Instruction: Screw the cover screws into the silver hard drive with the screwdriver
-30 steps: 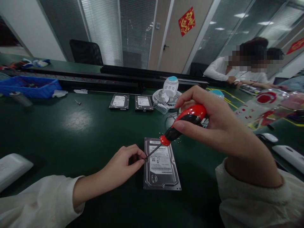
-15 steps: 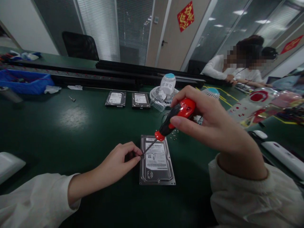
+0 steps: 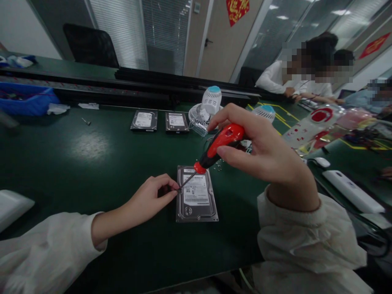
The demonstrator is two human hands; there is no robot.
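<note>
A hard drive [image 3: 196, 208] lies label side up on the green table in front of me. My right hand [image 3: 254, 143] grips a red and black screwdriver [image 3: 223, 142] by its handle, with fingers and thumb around it. The shaft slants down to the left, and its tip meets the drive's left edge. There my left hand [image 3: 157, 194] pinches thumb and forefinger together right at the tip. Whatever is between those fingertips is too small and hidden to make out. Several tiny screws [image 3: 218, 165] are scattered just beyond the drive, partly behind the screwdriver.
Two more hard drives, one on the left [image 3: 144, 120] and one on the right [image 3: 177, 122], lie farther back beside a white fan [image 3: 211, 101]. A blue bin [image 3: 29, 100] stands at far left. A power strip [image 3: 352, 191] and mouse [image 3: 322, 162] are right. People sit at back right.
The screwdriver's handle has turned a little in my right hand, its tip staying at the drive's left edge. My left hand keeps its pinch there. The whole view has shifted slightly.
</note>
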